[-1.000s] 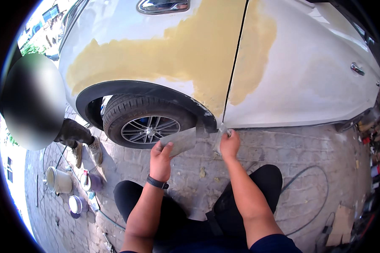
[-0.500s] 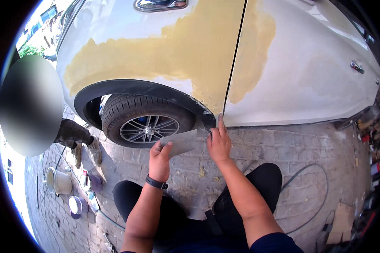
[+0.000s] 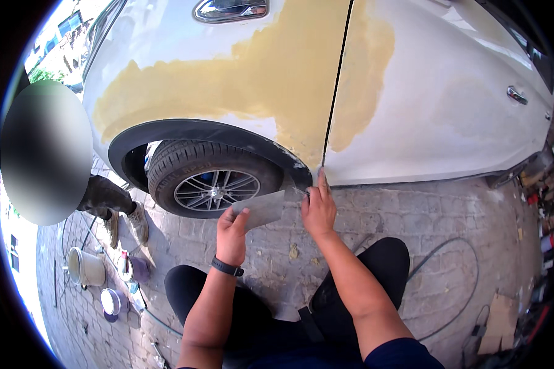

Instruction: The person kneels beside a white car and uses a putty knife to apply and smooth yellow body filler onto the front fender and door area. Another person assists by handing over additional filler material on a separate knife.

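Note:
My left hand (image 3: 232,235) grips a flat grey plate (image 3: 264,210) by its left end, thumb on top. In my right hand (image 3: 319,212) is a thin grey blade like a putty scraper (image 3: 296,193), partly hidden by the fingers. The right index finger stretches up to the bottom of the dark seam between two car panels, seemingly touching there. Just above it, yellowish filler (image 3: 271,80) spreads over the white car (image 3: 461,111), on both sides of the seam. Left of the right hand ends the black wheel-arch trim (image 3: 209,128), scuffed near its lower tip.
A car wheel (image 3: 215,187) stands beyond my left hand. At the left stands another person (image 3: 104,195) in dark trousers. Several buckets, including a whitish bucket (image 3: 87,267), sit on the paved ground (image 3: 191,243). A hose (image 3: 474,264) curves at the right near some cardboard (image 3: 497,323).
The view has shifted slightly, so the car sits a little lower and further left. Both hands keep nearly the same place and hold; the right index finger stays at the seam's bottom.

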